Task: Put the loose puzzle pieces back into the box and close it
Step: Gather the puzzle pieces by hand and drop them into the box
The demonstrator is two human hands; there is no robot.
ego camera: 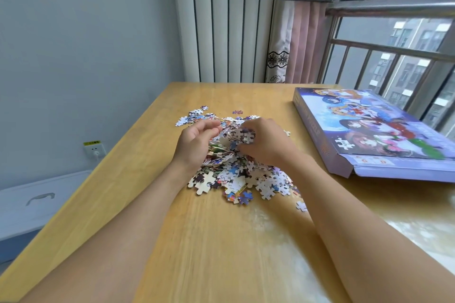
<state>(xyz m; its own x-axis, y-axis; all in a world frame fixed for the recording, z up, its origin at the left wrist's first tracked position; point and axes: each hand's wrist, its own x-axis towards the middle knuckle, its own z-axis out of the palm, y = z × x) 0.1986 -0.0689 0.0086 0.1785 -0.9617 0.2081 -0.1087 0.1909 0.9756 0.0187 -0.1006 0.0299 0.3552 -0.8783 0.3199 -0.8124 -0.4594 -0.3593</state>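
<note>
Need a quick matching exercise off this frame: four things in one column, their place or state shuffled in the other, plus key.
Things:
1. puzzle box
2. pile of puzzle pieces
3. wall socket
4. right hand

Places or states:
A. on the wall, left of the table
B. heaped mid-table, under both hands
C. gathering a clump of pieces with the left hand
D. lying flat at the table's right, near end flap open

Pairs: 1-D, 2-B, 3-A, 4-C

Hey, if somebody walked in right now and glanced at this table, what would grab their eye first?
Most likely the heap of puzzle pieces in the middle of the wooden table, with the left hand and right hand cupped together, scooping a bunch off its top. Next, the colourful purple puzzle box lying flat at the right edge by the window, its near end flap open.
</note>
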